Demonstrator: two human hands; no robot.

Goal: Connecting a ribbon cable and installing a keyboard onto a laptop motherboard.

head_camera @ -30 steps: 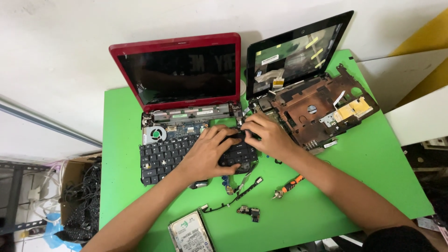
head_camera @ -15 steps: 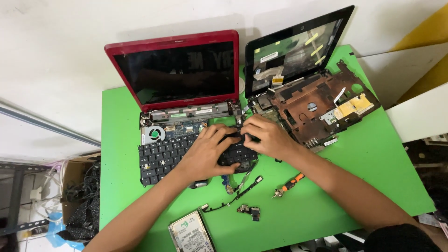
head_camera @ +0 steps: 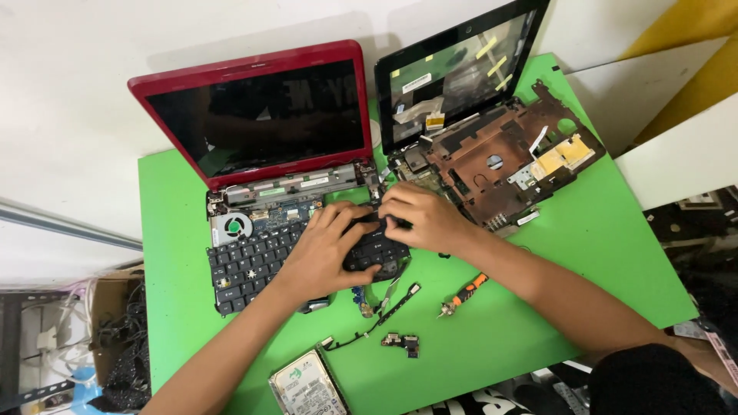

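The black keyboard (head_camera: 296, 257) lies loose on the red laptop's (head_camera: 254, 123) open base, long axis running left to right, tilted. Both hands rest on its right end: the left hand (head_camera: 327, 250) spread flat over the keys, the right hand (head_camera: 419, 217) curled, fingers pinching its upper right edge. Two laptops, one keyboard, one screwdriver (head_camera: 463, 294), one hard drive (head_camera: 307, 388).

Both forearms come in from the bottom edge and converge at centre. Left hand (head_camera: 323, 250) palm down, fingers spread and slightly curled, pressing flat. Right hand (head_camera: 425, 217) palm down just beside it, fingers bent, fingertips pinched toward the left hand's fingertips, nearly touching. Right wrist angled, dark sleeve at the upper arm.
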